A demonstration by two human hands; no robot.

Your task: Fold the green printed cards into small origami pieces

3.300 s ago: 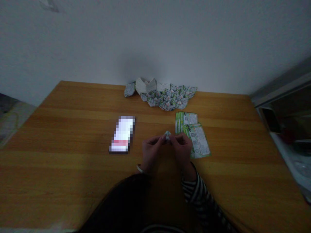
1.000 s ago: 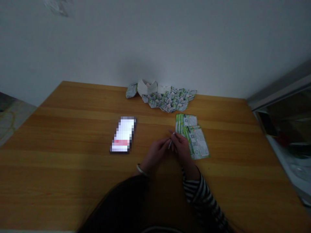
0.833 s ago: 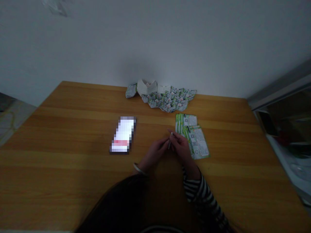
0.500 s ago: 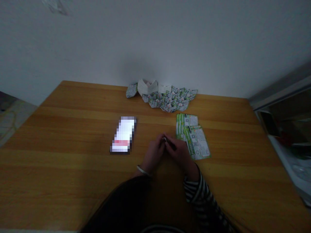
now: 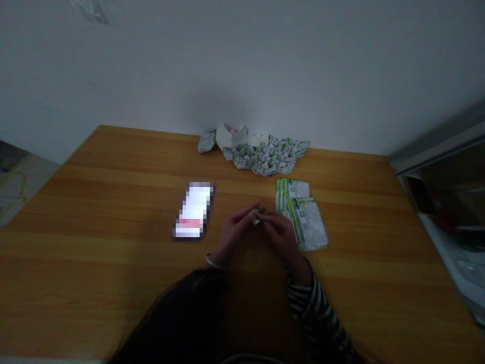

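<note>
A small folded piece of paper (image 5: pixel 257 217) is pinched between my two hands above the wooden table (image 5: pixel 132 303). My left hand (image 5: pixel 235 228) grips it from the left, fingers closed. From the other side, my right hand (image 5: pixel 281 231) holds it between thumb and fingers. Much of the paper is covered by the fingers. Just right of my right hand lie green and white printed leaflets (image 5: pixel 310 222), overlapping one another. Toward the wall, a row of folded paper pieces (image 5: pixel 265 156) with the same kind of print sits interlocked or heaped; I cannot tell which.
A phone with a lit, blurred screen (image 5: pixel 194 210) lies left of my hands. The white wall (image 5: pixel 242 65) rises behind the table's far edge. To the right, a shelf or cabinet (image 5: pixel 435 227) holds a dark flat object and other items.
My hands have drawn slightly apart, the left wrist moving left. More of the small folded paper shows between the fingertips.
</note>
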